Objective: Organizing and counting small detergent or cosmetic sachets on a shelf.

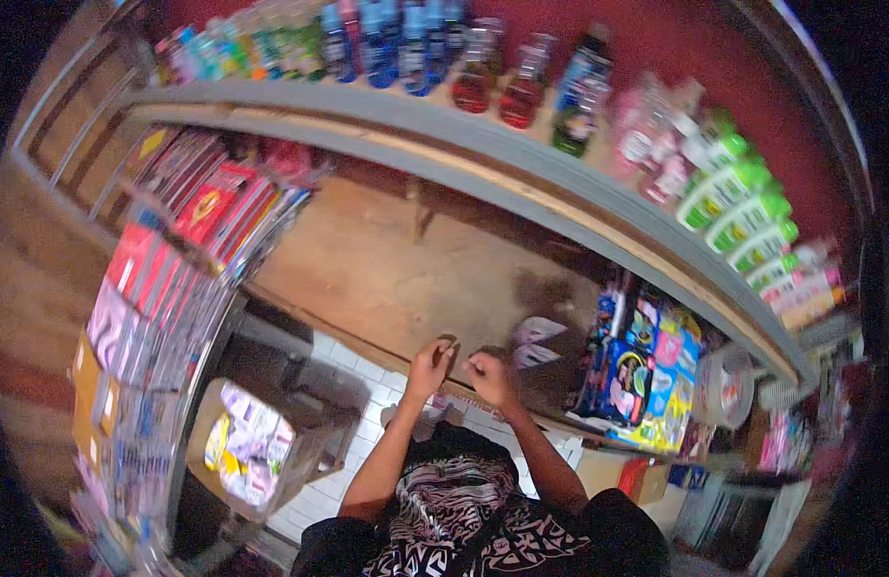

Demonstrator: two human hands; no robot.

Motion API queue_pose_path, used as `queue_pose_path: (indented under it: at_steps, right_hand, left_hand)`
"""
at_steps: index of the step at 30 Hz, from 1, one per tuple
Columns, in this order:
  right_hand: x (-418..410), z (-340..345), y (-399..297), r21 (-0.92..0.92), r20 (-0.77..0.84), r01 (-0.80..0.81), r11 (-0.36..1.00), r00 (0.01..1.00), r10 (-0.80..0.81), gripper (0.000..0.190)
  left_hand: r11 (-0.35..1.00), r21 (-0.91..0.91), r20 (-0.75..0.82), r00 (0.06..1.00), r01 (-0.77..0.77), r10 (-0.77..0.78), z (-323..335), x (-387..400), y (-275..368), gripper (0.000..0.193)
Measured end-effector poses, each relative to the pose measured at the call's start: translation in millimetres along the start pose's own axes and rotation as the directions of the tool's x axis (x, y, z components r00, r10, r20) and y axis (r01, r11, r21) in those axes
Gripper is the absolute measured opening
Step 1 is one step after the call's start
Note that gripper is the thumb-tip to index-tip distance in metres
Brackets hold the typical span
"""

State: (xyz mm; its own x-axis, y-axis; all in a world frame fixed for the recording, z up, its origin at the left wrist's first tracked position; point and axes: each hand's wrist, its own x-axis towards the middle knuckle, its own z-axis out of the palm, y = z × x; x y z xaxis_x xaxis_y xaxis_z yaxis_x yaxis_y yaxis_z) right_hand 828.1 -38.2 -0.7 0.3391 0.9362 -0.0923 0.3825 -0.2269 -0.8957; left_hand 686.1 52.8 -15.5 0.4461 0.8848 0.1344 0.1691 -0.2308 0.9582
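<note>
My left hand (428, 369) is above the front edge of a wooden shelf board (387, 260), its fingers curled. Close beside it, my right hand (492, 376) is also half closed, thumb and fingertips near each other. The two hands are a small gap apart. Blur hides whether either one pinches something small. Just right of my right hand, white-and-purple packets (537, 340) lie on the board. Further right are stacked dark blue packs (627, 382) and yellow-and-blue packs (664, 404).
Above the board runs a grey-edged upper shelf (444, 126) with blue bottles (379, 50), red bottles (524, 90) and green-capped white bottles (726, 195). Stacked packages (163, 267) line the left. An open carton (206, 440) of packets stands below left. A clear plastic tub (722, 386) is at right.
</note>
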Motion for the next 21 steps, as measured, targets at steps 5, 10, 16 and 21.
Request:
queue_pose_path:
  at_steps: [5,10,16,21]
  right_hand:
    - [40.8,89.2,-81.4,0.061,0.155,0.141,0.988,0.977,-0.149,0.019]
    - [48.4,205.9,-116.7,0.052,0.449,0.171,0.984,0.876,-0.176,0.016]
    - [13.9,334.9,-149.3,0.252,0.651,0.430,0.867,0.588,-0.480,0.018]
    - [-34.6,416.4,-161.0,0.273,0.833,0.395,0.877,0.360,-0.421,0.015]
  left_hand:
    - [0.981,-0.082,-0.311,0.931,0.176,-0.193,-89.9,-36.1,3.9,0.018]
    - [0.952,-0.096,-0.665,0.692,0.292,-0.280,-173.9,-102.3,-28.0,0.019]
    - [0.924,-0.240,-0.862,0.373,0.298,-0.344,-251.7,-191.7,-33.3,0.018]
    - [0.887,-0.133,-0.952,0.192,0.442,-0.238,-288.3,-269.0,-62.5,0.017]
